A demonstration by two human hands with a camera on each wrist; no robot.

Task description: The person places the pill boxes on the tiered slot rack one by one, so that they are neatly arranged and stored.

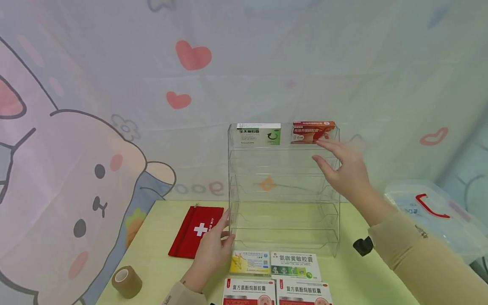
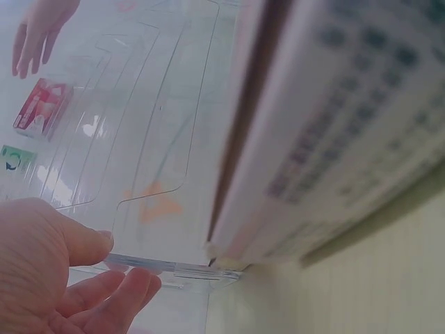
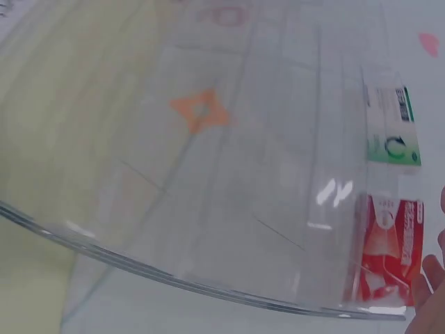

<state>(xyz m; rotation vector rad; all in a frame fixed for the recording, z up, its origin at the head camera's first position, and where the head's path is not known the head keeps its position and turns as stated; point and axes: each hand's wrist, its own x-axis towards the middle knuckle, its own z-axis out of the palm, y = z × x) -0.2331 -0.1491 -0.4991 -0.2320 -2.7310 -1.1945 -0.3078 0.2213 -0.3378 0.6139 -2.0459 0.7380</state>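
Observation:
A clear acrylic tiered rack [image 1: 284, 216] stands upright on the table. Its top tier holds a white-and-green medicine box [image 1: 259, 134] at the left and a red medicine box [image 1: 313, 132] at the right. With thumb and fingers on either side, my left hand [image 1: 210, 250] grips the rack's left side panel low down; the left wrist view shows this pinch at the panel edge. My right hand [image 1: 346, 166] is raised at the rack's upper right, thumb and fingers spread with nothing between them. Its fingertips overlap the red box's lower right corner in the head view.
Before the rack lie a yellow-and-white box [image 1: 249, 262], a white-and-green box [image 1: 295, 266] and two red-and-white boxes [image 1: 249, 292]. A red first aid pouch [image 1: 187, 233] and a tan tape roll [image 1: 127, 283] lie left. At right sits a clear lidded bin [image 1: 438, 228].

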